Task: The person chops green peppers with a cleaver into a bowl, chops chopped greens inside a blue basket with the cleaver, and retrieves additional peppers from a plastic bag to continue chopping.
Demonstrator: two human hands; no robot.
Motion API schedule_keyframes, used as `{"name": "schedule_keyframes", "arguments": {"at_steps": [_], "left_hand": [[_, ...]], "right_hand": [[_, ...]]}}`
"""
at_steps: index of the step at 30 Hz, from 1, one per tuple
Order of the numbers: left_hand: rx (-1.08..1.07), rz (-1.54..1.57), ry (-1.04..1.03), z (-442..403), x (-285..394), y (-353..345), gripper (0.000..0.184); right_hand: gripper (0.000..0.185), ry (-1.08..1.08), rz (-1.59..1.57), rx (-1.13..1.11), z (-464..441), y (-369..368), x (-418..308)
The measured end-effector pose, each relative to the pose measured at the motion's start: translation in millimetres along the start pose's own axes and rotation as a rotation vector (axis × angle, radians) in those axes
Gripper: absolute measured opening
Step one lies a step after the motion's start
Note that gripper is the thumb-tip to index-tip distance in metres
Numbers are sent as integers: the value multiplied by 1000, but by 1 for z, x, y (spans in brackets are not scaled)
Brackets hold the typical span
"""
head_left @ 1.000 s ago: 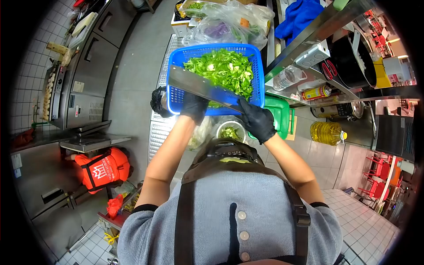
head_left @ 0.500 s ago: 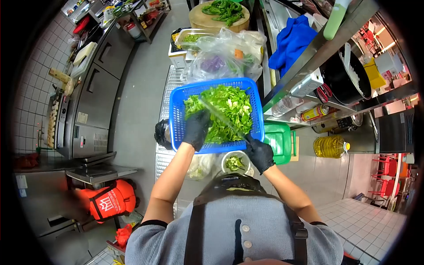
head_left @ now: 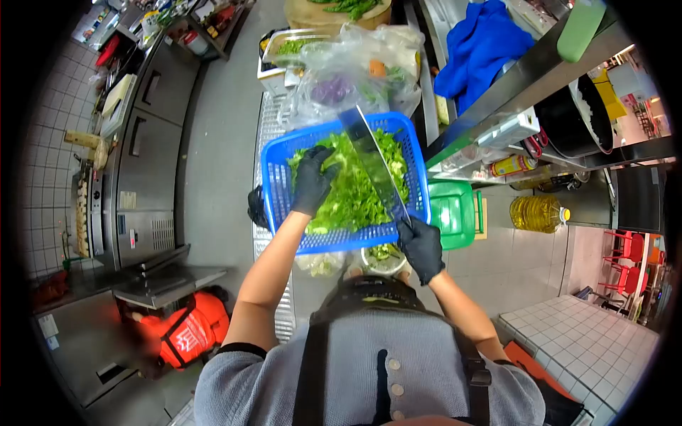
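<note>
A blue plastic basket (head_left: 273,167) in the middle of the view holds chopped leafy greens (head_left: 349,192). My left hand (head_left: 315,181), in a black glove, rests on the greens at the basket's left side with its fingers spread. In my black-gloved right hand (head_left: 420,248), at the basket's lower right corner, is the handle of a wide-bladed kitchen knife (head_left: 374,162). Its blade slants up and left across the greens, with the tip near the far rim. My grip hides most of the handle.
Beyond the basket lie clear plastic bags (head_left: 334,82), a tub of chopped green pieces (head_left: 293,47) and a round chopping board (head_left: 302,13). A green lidded bin (head_left: 452,216) and an oil jug (head_left: 538,214) stand right. A person in an orange vest (head_left: 192,330) is lower left.
The knife has swung more upright, its tip now nearer the basket's far rim. My left hand has shifted slightly up, its fingers now spread on the greens.
</note>
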State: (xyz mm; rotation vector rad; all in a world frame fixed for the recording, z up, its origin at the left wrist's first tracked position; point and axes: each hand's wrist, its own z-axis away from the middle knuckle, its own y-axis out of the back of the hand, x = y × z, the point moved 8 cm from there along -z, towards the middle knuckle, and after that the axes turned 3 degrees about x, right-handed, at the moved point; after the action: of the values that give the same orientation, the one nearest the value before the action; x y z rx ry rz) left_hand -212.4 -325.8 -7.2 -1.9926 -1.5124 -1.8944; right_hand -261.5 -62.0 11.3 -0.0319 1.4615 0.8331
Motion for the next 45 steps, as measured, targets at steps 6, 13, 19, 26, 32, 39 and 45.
{"name": "schedule_keyframes", "arguments": {"at_steps": [6, 13, 19, 26, 32, 39, 45], "left_hand": [[-30, -318, -254, -164, -46, -50, 30], [-703, -754, -607, -226, -96, -207, 20], [-833, -829, -769, -217, -66, -191, 24], [-644, -641, -228, -233, -38, -74, 32], [-270, 633, 406, -142, -2, 30, 30], [-75, 1553, 552, 1, 80, 22, 49], [-116, 2139, 700, 72, 106, -14, 29]], "right_hand": [[14, -63, -19, 101, 30, 36, 14], [16, -267, -137, 185, 65, 51, 50], [15, -269, -71, 139, 63, 59, 53], [15, -222, -129, 47, 42, 58, 37], [12, -142, -309, 33, 29, 57, 8], [13, 288, -71, 94, 25, 58, -69], [37, 706, 213, 160, 42, 53, -96]]}}
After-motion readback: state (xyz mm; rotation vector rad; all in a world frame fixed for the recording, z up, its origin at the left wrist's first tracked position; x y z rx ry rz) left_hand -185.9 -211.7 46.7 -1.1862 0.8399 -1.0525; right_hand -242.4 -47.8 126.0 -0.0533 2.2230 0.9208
